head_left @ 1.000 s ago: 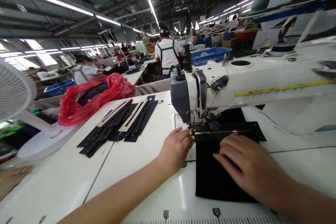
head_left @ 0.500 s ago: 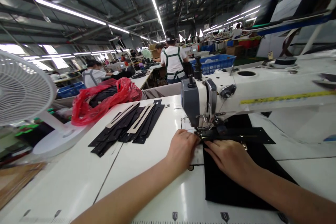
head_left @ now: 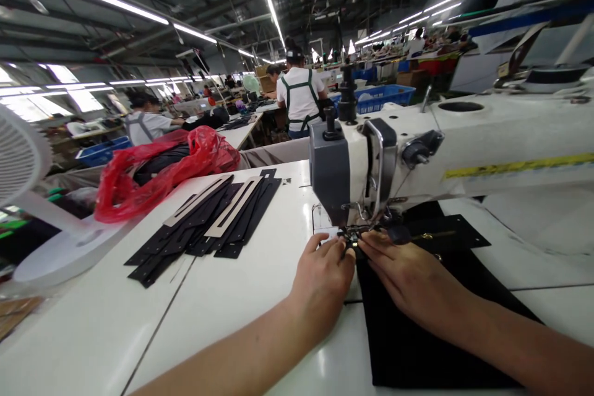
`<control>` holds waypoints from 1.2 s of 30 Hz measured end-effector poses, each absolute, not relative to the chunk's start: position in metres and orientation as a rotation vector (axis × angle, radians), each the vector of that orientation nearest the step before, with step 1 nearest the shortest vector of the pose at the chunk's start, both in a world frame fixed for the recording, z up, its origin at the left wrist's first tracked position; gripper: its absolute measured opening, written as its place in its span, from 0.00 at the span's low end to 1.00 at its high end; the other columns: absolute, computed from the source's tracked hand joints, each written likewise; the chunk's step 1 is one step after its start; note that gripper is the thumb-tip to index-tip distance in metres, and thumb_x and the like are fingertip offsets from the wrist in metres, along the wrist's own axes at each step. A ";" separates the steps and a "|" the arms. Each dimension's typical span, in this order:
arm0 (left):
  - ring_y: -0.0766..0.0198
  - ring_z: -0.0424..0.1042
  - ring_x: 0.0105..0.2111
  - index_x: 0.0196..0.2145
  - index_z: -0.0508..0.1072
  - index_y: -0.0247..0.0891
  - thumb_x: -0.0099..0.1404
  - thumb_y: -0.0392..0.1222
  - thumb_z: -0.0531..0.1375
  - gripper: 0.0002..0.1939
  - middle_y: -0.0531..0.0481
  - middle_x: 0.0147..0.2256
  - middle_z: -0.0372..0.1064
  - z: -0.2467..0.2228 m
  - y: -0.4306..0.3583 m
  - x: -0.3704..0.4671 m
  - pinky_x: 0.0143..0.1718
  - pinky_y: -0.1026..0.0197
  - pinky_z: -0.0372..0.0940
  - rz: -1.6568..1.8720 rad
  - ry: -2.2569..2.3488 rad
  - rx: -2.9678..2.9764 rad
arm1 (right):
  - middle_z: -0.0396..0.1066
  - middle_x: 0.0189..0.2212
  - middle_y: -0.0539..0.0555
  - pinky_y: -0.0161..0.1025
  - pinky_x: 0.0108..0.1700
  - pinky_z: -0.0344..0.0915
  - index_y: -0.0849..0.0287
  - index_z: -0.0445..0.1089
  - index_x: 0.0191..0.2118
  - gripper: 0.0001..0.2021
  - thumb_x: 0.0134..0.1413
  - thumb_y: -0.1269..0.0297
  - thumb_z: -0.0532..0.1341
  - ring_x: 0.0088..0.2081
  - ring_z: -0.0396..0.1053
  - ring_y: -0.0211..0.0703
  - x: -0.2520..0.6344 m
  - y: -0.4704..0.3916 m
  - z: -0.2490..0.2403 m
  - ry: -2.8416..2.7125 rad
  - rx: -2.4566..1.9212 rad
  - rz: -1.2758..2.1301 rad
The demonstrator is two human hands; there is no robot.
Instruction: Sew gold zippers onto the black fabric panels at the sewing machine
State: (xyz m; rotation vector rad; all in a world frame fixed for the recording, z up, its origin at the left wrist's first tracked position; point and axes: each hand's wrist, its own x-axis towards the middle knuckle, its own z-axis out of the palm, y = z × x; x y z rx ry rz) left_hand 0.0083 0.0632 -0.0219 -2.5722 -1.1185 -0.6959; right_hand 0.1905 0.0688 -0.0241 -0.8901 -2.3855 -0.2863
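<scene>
A black fabric panel [head_left: 417,346] lies under the sewing machine [head_left: 330,167], its lower part hanging toward me over the white table. Across its top runs a black strip [head_left: 464,232] with small holes at its right end and brass-coloured metal bits along it. My left hand [head_left: 322,281] is beside the presser foot, fingers bent and thumb pinched against the left end of the black fabric. From the right, my right hand [head_left: 413,272] grips the fabric close to the needle, its fingers pressed together. The needle tip is hidden among the fingertips and machine parts.
Left on the table is a pile of black strips [head_left: 199,223] with beige slotted templates [head_left: 234,207] on top. Beyond sit a red plastic bag [head_left: 208,151] and a white fan [head_left: 23,154]. A person [head_left: 299,96] in a white shirt works farther back, near a blue crate [head_left: 387,99].
My view has moved closer to the machine. My left hand's fingers have lifted and spread slightly at the fabric's edge, and my right fingertips have come nearer the needle.
</scene>
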 end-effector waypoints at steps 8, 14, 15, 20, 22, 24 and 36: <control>0.59 0.72 0.42 0.38 0.71 0.34 0.67 0.32 0.51 0.09 0.43 0.40 0.72 -0.021 0.064 0.002 0.50 0.49 0.61 -0.725 -1.086 -2.625 | 0.71 0.44 0.62 0.47 0.52 0.65 0.67 0.70 0.45 0.15 0.56 0.77 0.50 0.46 0.69 0.47 0.191 0.066 -0.024 -2.379 -0.921 -0.257; 0.58 0.73 0.41 0.37 0.71 0.33 0.67 0.32 0.51 0.09 0.43 0.39 0.73 -0.021 0.064 0.002 0.51 0.48 0.60 -0.761 -1.075 -2.628 | 0.71 0.44 0.63 0.46 0.51 0.65 0.70 0.70 0.44 0.16 0.54 0.78 0.50 0.45 0.70 0.48 0.190 0.068 -0.021 -2.430 -0.905 -0.312; 0.58 0.73 0.41 0.37 0.71 0.33 0.67 0.32 0.52 0.09 0.43 0.39 0.73 -0.021 0.063 0.002 0.51 0.48 0.60 -0.766 -1.081 -2.624 | 0.71 0.44 0.63 0.46 0.51 0.65 0.69 0.70 0.44 0.15 0.54 0.77 0.50 0.44 0.70 0.48 0.190 0.068 -0.021 -2.435 -0.908 -0.319; 0.60 0.73 0.40 0.37 0.71 0.35 0.67 0.32 0.52 0.08 0.45 0.38 0.73 -0.021 0.063 0.003 0.51 0.49 0.59 -0.754 -1.111 -2.640 | 0.71 0.45 0.63 0.44 0.50 0.66 0.68 0.70 0.44 0.14 0.55 0.76 0.50 0.45 0.70 0.47 0.189 0.069 -0.019 -2.464 -0.938 -0.316; 0.60 0.73 0.40 0.37 0.71 0.35 0.67 0.32 0.52 0.08 0.45 0.38 0.73 -0.021 0.063 0.003 0.51 0.49 0.59 -0.750 -1.119 -2.644 | 0.71 0.44 0.63 0.44 0.50 0.66 0.68 0.70 0.43 0.14 0.55 0.76 0.50 0.45 0.70 0.46 0.189 0.069 -0.019 -2.465 -0.917 -0.316; 0.61 0.73 0.39 0.36 0.71 0.35 0.67 0.32 0.52 0.08 0.46 0.38 0.73 -0.021 0.064 0.003 0.51 0.50 0.59 -0.743 -1.131 -2.642 | 0.71 0.44 0.62 0.44 0.49 0.66 0.67 0.70 0.43 0.14 0.55 0.76 0.49 0.45 0.70 0.46 0.190 0.071 -0.018 -2.457 -0.897 -0.317; 0.61 0.71 0.37 0.34 0.72 0.35 0.65 0.32 0.55 0.06 0.47 0.37 0.72 -0.025 0.070 0.007 0.47 0.54 0.61 -0.755 -1.235 -2.622 | 0.72 0.43 0.62 0.41 0.43 0.69 0.67 0.68 0.45 0.15 0.56 0.76 0.48 0.42 0.71 0.45 0.191 0.080 -0.020 -2.464 -0.911 -0.279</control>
